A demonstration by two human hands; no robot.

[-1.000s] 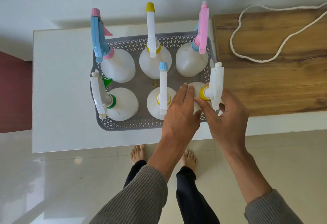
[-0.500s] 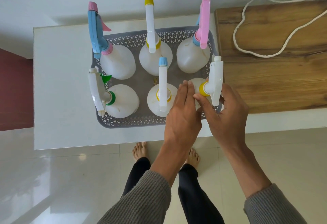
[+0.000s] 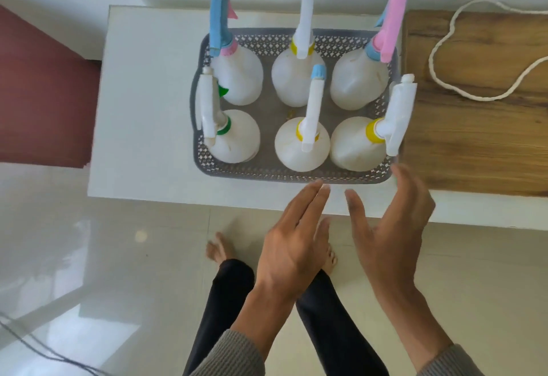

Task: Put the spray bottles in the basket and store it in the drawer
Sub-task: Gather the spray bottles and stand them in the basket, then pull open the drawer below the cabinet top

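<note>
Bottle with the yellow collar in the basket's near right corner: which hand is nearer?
Right. The right hand is just beside and below the bottle, fingers near the basket corner. The left hand sits further left.

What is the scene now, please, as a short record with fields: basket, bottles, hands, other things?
basket: grey basket stands on the white table, near its front edge
bottles: six, all upright in the basket, two rows of three; near right bottle has a yellow collar and white trigger
left hand: open, empty, just in front of the basket
right hand: open, empty, by the basket's near right corner
other: white cord on the wooden top to the right
drawer: not seen
</note>
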